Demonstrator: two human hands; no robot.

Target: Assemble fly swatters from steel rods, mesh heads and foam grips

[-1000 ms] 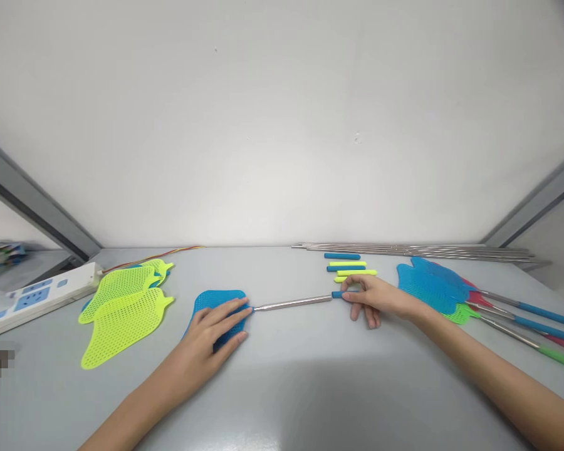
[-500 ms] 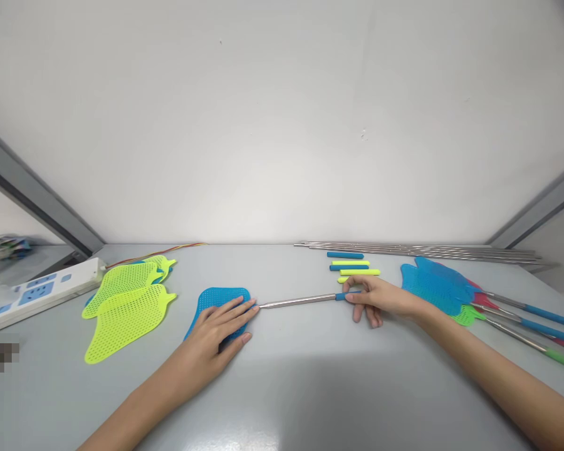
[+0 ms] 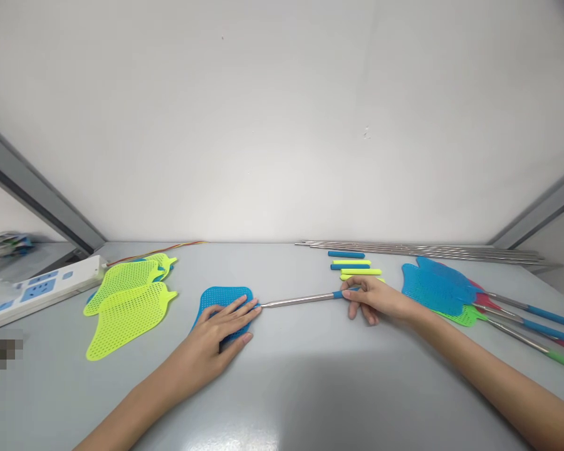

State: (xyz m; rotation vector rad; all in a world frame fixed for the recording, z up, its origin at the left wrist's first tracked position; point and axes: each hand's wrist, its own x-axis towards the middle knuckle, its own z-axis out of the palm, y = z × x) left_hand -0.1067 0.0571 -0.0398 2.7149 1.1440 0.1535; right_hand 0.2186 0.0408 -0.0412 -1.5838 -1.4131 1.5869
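A blue fly swatter lies across the grey table, its perforated head [image 3: 223, 294] on the left and a thin metal rod [image 3: 297, 301] running right to a blue grip sleeve [image 3: 337, 295]. My left hand [image 3: 225, 322] rests flat over the head, fingers stretched out and covering much of it. At the other end, my right hand [image 3: 369, 297] pinches the blue sleeve between thumb and fingers, hiding part of it. Just behind that hand lie several loose blue and yellow sleeves [image 3: 350, 265].
Yellow swatter heads [image 3: 129, 319] overlap at left, beside a white power strip [image 3: 75, 280]. Swatters with blue, red and green heads and rods [image 3: 439, 288] are piled at right. A bundle of metal rods [image 3: 423, 249] lies along the back wall.
My right hand has shifted very slightly left along with the sleeve. The left hand stays flat on the blue head, and the view has moved a little.
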